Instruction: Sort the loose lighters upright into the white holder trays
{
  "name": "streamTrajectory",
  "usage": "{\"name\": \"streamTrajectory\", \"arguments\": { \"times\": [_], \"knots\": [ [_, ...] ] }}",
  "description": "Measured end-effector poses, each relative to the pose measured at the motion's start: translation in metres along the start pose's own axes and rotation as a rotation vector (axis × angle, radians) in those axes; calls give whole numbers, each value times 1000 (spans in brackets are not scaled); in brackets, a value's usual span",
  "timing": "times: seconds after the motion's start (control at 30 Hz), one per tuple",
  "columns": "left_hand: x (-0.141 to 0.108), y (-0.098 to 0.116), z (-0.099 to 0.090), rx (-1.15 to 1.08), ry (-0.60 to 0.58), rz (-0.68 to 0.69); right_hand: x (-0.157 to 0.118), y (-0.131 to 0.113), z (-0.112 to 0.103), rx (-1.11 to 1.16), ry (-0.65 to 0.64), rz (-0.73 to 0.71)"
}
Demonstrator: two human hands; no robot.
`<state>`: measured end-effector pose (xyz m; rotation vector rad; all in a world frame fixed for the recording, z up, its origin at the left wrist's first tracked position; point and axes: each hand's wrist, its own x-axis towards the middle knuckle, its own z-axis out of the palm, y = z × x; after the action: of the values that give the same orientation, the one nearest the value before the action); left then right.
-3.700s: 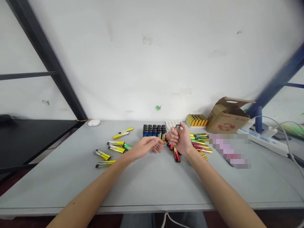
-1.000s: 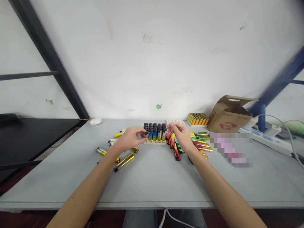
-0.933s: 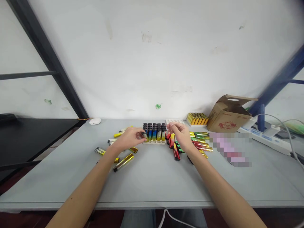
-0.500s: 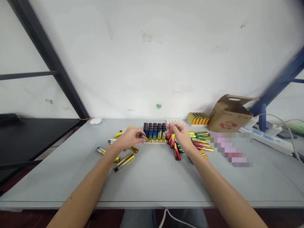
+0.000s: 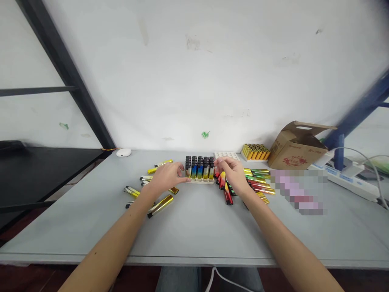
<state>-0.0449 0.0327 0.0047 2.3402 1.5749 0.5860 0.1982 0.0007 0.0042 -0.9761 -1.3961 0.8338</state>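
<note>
A white rack (image 5: 200, 181) holds several rows of upright lighters (image 5: 200, 170) with black tops; the front row has blue and yellow bodies. At its front left corner is my left hand (image 5: 167, 177), thumb and fingers apart beside the corner lighter (image 5: 189, 172), which stands in the rack. The thumb tip appears to touch the rack's edge. My right hand (image 5: 230, 170) is at the rack's right side with loosely bent fingers near the end lighters; whether they touch is unclear. Loose yellow lighters (image 5: 161, 205) lie under and around my left forearm, red ones (image 5: 228, 194) below my right hand.
Green, red and gold lighters (image 5: 261, 185) lie right of my right hand. Behind are a white holed rack (image 5: 226, 155), a rack of gold lighters (image 5: 255, 152) and an open cardboard box (image 5: 293, 152). A power strip (image 5: 352, 182) lies far right, a small white case (image 5: 123, 152) back left.
The lighter tilted in my left fingers now stands upright in the front left corner of the rack. My left fingers have let go and spread. My right hand has stayed almost still.
</note>
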Motion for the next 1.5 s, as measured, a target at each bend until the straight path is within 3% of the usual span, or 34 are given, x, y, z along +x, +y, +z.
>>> {"name": "streamTrajectory", "arguments": {
  "times": [0.1,0.17,0.33,0.4,0.47,0.53,0.63,0.8,1.07,1.17,1.33,1.5],
  "knots": [
    [-1,-5,-7,26,8,-62,2,2,-4,31,12,11],
    [0,-11,-13,-73,64,-67,5,4,-7,69,46,24],
    [14,-35,-20,-613,427,-93,10,7,-13,114,131,32],
    [20,-47,-18,-625,542,-207,10,9,-13,88,127,29],
    [23,-58,-13,-393,512,-291,10,10,-12,59,104,19],
    [24,-67,-6,-34,372,-355,9,10,-12,40,76,2],
    [23,-75,6,98,285,-405,8,10,-11,37,53,-11],
    [24,-78,10,106,215,-389,7,7,-9,47,51,-2],
    [27,-78,11,-13,232,-281,6,6,-7,35,41,33],
    [27,-72,11,-59,302,-236,6,6,-7,34,42,29],
    [26,-55,7,-203,527,-158,6,7,-7,33,54,31],
    [24,-41,15,-388,487,-23,6,8,-5,41,69,8]
  ]
}}
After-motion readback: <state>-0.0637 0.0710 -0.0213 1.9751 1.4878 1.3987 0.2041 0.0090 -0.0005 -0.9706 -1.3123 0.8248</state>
